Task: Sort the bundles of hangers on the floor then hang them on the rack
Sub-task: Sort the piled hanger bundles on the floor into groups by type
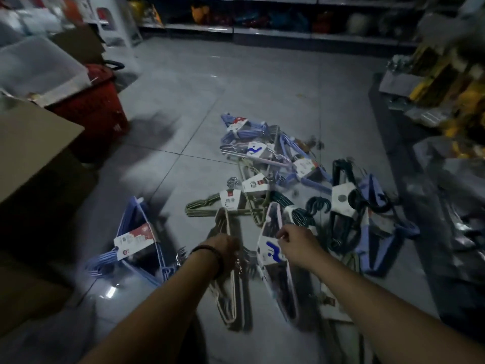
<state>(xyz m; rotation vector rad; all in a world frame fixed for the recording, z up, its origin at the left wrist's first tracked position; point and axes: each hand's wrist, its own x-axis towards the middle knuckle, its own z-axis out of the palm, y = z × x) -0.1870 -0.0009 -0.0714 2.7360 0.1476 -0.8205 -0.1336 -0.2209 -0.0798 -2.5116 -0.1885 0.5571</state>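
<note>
1. Room: a dim shop aisle. Stocked shelves (275, 32) run along the far wall, and blurred goods crowd the right edge. I cannot pick out the rack.
2. Floor (183, 88): pale glossy tile with visible joints. Judged slick, so bundles should slide rather than catch.
3. Left side: a cardboard box (34, 148) with a red basket (94, 111) behind it.
4. Pile of hanger bundles (275, 166): mid-floor, with blue, green, dark and pale sets overlapping and each banded by a card label. The hooks look likely to snag neighbours, so lift a bundle clear rather than drag it.
5. Blue bundle (136, 232): lies apart from the pile, near the box.
6. Pale bundle (278, 285): has a blue-marked label and is at the near edge of the pile. The cream bundle (225, 298) is just beside it. Both judged light, stiff and thin-framed. The best hold is at the gathered hooks or the label band, where the set stays together.
7. Left hand (225, 248): fingers are curled round the cream bundle near its hooks. Right hand (296, 243): fingertips pinch the pale bundle at the top of its label.
</note>
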